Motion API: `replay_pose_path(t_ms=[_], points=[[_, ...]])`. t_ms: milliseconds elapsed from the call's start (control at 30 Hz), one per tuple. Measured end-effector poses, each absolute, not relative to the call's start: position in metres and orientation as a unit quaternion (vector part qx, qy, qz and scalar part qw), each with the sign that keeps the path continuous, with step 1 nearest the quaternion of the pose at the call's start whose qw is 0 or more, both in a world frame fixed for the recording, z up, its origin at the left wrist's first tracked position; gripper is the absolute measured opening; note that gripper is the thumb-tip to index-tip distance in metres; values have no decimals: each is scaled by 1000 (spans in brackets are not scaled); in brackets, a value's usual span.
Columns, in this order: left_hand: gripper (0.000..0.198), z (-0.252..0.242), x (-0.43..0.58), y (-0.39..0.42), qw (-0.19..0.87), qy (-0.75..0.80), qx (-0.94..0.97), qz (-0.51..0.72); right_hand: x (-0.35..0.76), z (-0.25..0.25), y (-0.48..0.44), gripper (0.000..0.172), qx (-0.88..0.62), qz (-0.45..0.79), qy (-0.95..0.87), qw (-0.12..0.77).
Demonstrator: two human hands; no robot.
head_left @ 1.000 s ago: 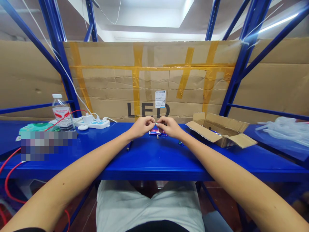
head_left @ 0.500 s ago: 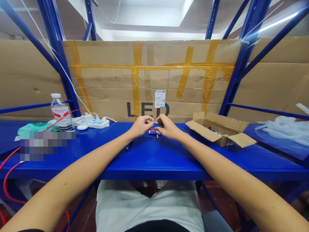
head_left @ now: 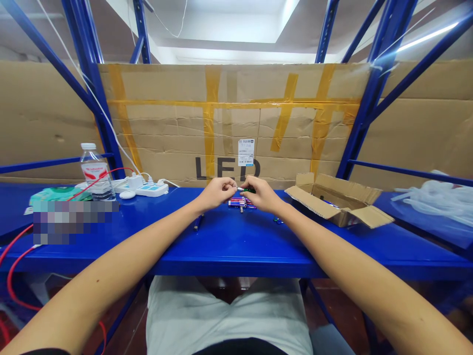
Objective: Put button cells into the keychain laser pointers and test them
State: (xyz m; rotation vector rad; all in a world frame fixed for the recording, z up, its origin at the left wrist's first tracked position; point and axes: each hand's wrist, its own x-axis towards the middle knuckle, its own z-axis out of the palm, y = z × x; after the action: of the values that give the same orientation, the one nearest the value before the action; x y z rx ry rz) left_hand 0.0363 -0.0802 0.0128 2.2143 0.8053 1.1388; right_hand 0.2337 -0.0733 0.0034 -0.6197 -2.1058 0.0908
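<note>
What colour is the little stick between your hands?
The little stick is green with a pale tip, best seen in the head view.

It looks like a small assembly or packing workshop: blue steel racking point(head_left: 92, 74) serves as a workbench point(head_left: 229, 241), backed with taped cardboard sheets point(head_left: 177, 128) printed LED. An open carton point(head_left: 340, 197), a power strip point(head_left: 148, 189), a heap of clear plastic bags point(head_left: 439, 197) and small coloured tubes point(head_left: 240, 202) lie on it
</note>
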Motion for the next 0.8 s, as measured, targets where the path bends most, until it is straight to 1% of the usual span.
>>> replay_pose_path(t_ms=[300, 500, 633, 667, 767, 800], points=[[10, 12, 37, -81, 269, 303, 822, 400, 233, 1, -71, 9, -268, 139, -840, 450], [8, 8, 38, -78, 249, 317, 828, 390, 234, -1, -72, 8, -306, 258, -827, 394], [6, 5, 38, -72, 248, 326, 829, 380, 236, 2, -65, 9, -313, 230, -843, 372], [6, 5, 38, -71, 245, 325, 830, 381, 237, 5, -64, 13, -312, 217, -850, 364], [6, 9, 36, -71, 210, 323, 822, 419, 247, 19, -65, 34, -332, 166, -860, 351], [6, 11, 34, -71, 200, 324, 812, 442, 253, 25, -67, 35, -362, 132, -853, 351]])
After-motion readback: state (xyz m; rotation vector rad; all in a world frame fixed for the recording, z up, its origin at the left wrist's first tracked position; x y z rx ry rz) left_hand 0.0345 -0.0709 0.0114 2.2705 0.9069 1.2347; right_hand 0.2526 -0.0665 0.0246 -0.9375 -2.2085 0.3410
